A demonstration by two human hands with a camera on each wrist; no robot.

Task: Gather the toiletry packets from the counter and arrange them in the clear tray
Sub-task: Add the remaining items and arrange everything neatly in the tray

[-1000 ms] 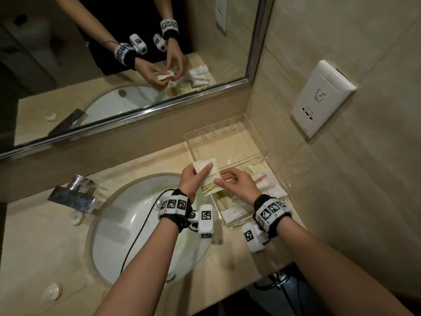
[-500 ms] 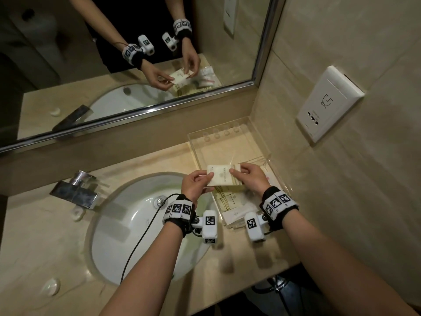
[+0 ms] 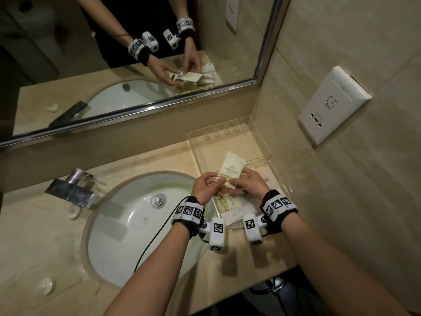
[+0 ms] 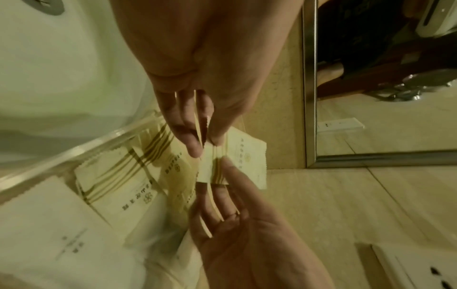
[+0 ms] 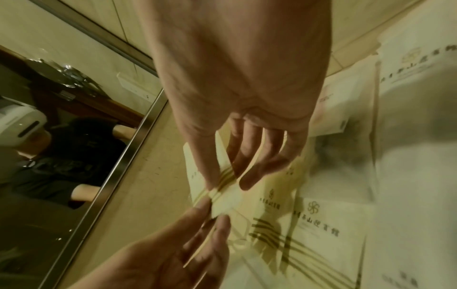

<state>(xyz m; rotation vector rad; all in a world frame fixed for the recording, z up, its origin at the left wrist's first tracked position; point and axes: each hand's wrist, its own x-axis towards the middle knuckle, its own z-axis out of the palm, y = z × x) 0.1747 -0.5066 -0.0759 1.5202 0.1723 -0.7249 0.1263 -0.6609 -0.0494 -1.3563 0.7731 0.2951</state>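
While my left hand (image 3: 206, 187) pinches the cream packet (image 3: 232, 171) at its nine o'clock end, my right hand (image 3: 249, 187) pinches the three o'clock end, above the clear tray (image 3: 230, 131). I should lower it flat, squared beside the packets already inside (image 3: 226, 202), then release together.

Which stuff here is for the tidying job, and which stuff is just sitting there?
For the job:
- cream packet, pinched by the left hand and right hand
- clear tray
- other packets lying in the tray

Just there:
- sink
- tap
- mirror
- wall socket
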